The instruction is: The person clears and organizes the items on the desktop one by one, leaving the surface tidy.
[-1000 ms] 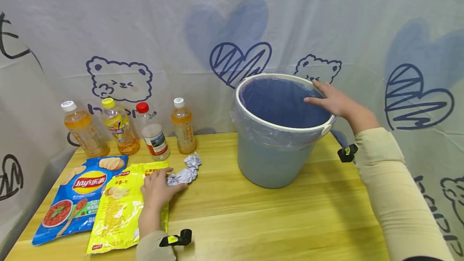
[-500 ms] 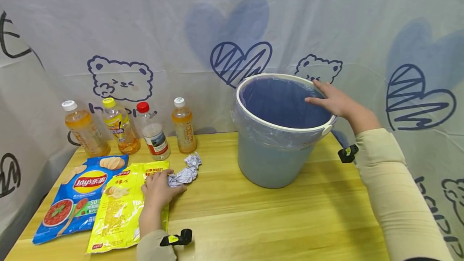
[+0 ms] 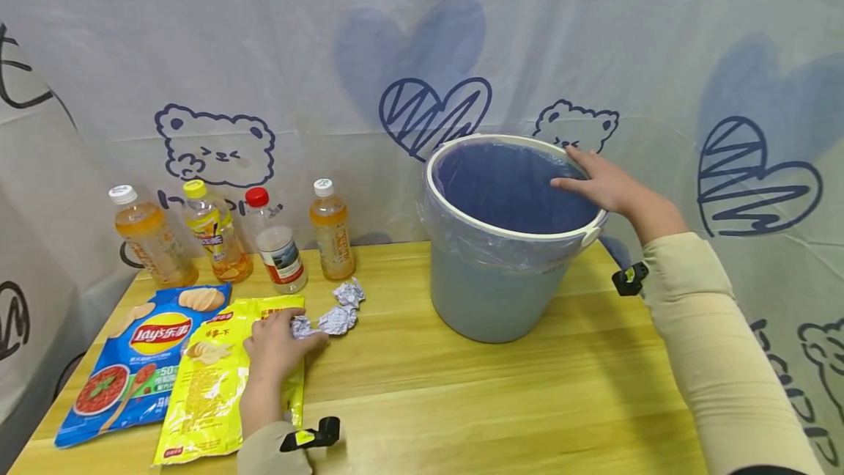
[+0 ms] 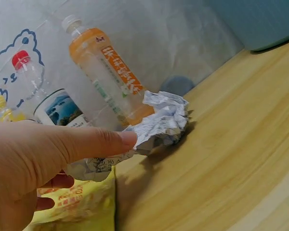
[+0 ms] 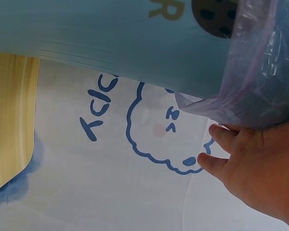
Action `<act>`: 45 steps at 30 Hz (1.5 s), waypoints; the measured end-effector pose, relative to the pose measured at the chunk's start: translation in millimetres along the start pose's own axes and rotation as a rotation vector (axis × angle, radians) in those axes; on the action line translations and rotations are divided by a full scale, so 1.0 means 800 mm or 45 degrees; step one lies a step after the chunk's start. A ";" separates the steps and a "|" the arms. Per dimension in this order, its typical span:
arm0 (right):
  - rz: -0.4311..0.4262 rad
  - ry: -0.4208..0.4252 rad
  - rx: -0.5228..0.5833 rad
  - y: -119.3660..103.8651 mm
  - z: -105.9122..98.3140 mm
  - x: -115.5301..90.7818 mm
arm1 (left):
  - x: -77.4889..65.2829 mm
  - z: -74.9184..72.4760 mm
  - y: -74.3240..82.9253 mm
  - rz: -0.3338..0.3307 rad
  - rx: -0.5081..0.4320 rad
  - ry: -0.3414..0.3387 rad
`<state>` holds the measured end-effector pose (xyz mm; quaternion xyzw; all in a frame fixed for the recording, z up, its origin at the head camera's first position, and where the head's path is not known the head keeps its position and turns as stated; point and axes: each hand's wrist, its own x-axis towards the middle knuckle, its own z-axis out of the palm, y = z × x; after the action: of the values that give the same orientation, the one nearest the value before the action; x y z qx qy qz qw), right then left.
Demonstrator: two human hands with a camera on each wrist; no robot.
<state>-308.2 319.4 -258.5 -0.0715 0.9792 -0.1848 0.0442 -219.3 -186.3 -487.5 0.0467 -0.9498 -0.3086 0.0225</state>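
Note:
In the head view my left hand is over the top of a yellow chip bag. It pinches a crumpled paper ball, mostly hidden behind the thumb; printed paper shows below the thumb in the left wrist view. Just beyond it two more crumpled paper balls, a nearer one and a farther one, lie on the wooden table. My right hand holds the rim of a blue trash bin, thumb inside and other fingers outside. A clear plastic liner folds over that rim.
Several drink bottles stand along the back left, among them a red-capped bottle and an orange-labelled bottle. A blue Lay's bag lies left of the yellow one, partly under it. A printed curtain hangs behind the table.
My left hand has drawn slightly left and toward me with one paper ball, now apart from the other two. The right hand stays on the bin's rim.

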 end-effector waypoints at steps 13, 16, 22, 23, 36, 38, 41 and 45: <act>-0.015 0.014 -0.002 -0.002 0.000 0.000 | -0.002 -0.022 0.020 0.041 -0.023 0.099; -0.016 0.017 -0.003 -0.002 0.000 0.000 | -0.002 -0.024 0.027 0.066 -0.035 0.130; -0.009 0.017 0.012 0.000 0.000 -0.001 | -0.003 -0.022 0.041 0.126 -0.069 0.202; -0.008 0.017 0.012 0.000 0.000 -0.002 | -0.004 -0.022 0.043 0.137 -0.074 0.212; -0.014 0.015 0.027 -0.002 0.001 -0.002 | -0.008 -0.020 0.073 0.268 -0.104 0.310; -0.010 0.015 0.027 -0.001 0.001 -0.002 | -0.009 -0.019 0.078 0.297 -0.101 0.338; -0.001 0.013 0.027 0.001 0.001 -0.002 | -0.010 -0.019 0.085 0.343 -0.089 0.371; 0.006 0.010 0.018 -0.001 0.000 -0.001 | -0.014 -0.020 0.096 0.391 -0.090 0.395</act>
<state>-307.3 318.3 -258.3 -0.0681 0.9782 -0.1918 0.0411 -212.6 -132.6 -429.9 -0.0525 -0.9195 -0.3237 0.2168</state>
